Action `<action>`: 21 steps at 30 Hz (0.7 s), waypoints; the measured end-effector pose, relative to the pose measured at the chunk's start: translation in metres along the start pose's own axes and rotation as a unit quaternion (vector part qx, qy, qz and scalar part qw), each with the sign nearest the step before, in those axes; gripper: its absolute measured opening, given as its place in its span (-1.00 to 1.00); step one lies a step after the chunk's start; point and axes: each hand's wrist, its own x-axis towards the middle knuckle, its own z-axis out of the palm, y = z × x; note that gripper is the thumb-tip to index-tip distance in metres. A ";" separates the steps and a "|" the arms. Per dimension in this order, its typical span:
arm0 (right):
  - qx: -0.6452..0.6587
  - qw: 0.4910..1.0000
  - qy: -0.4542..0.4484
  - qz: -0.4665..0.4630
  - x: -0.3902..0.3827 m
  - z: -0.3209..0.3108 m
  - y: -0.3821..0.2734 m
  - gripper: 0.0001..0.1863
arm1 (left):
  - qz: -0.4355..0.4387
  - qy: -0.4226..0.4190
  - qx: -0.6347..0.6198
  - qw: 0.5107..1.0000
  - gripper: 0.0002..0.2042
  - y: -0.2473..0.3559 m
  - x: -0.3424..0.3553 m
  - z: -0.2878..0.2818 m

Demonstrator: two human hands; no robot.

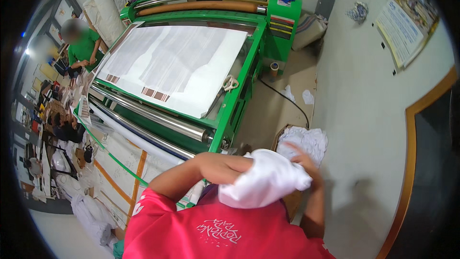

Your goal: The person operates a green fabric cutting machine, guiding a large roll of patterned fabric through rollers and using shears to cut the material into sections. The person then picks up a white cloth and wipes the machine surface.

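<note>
A bunched white cloth (266,177) is held up close in front of my chest. My left hand (223,167) is closed on its left side, with the fingers tucked into the folds and hidden. At the cloth's right end is my right hand (309,163), smeared by motion. Some of its fingers reach up past the cloth's edge, but their grip cannot be made out. Beyond my hands, a heap of white cloth (311,141) lies low near the wall.
Ahead stands a green roller machine (258,57) bearing a large printed white sheet (191,62) and a white-handled tool (230,83). A cup (274,68) and black cable (292,101) are right of it. The grey wall (354,91) bounds the right. A person in green (84,48) is far left.
</note>
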 end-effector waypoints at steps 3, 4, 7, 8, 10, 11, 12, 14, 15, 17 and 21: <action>-0.019 0.989 -0.146 -0.016 0.056 0.053 -0.004 -0.55 | 0.143 -0.106 0.022 0.984 -0.68 0.015 0.057 -0.031; -0.021 0.985 -0.170 -0.020 0.076 0.060 -0.003 -0.56 | 0.182 -0.132 0.024 0.974 -0.77 0.020 0.068 -0.039; -0.018 0.987 -0.159 -0.013 0.127 0.043 0.004 -0.58 | 0.236 -0.173 0.038 0.956 -0.78 0.031 0.074 -0.091; -0.014 0.989 -0.148 -0.013 0.142 0.029 0.004 -0.59 | 0.262 -0.146 0.018 0.954 -0.77 0.041 0.069 -0.102; -0.006 0.995 -0.095 -0.024 0.169 -0.017 0.003 -0.59 | 0.268 -0.140 -0.004 0.953 -0.72 0.048 0.054 -0.147; -0.001 0.996 -0.074 -0.042 0.184 -0.037 0.002 -0.59 | 0.245 -0.145 0.000 0.959 -0.67 0.048 0.038 -0.169; -0.008 0.997 -0.031 -0.077 0.201 -0.073 -0.001 -0.59 | 0.228 -0.151 0.029 0.962 -0.63 0.052 0.022 -0.199; -0.038 0.989 0.077 -0.119 0.209 -0.140 -0.032 -0.58 | 0.202 -0.134 0.044 0.969 -0.62 0.058 -0.001 -0.240; -0.092 0.981 0.153 -0.075 0.205 -0.167 -0.079 -0.56 | 0.195 -0.091 0.044 0.976 -0.67 0.063 -0.015 -0.252; -0.098 0.955 0.278 -0.044 0.194 -0.235 -0.117 -0.53 | 0.186 0.009 0.067 0.980 -0.72 0.070 -0.027 -0.267; -0.178 0.736 0.611 -0.233 0.153 -0.348 -0.188 -0.62 | 0.173 0.157 0.101 0.967 -0.69 0.062 -0.032 -0.301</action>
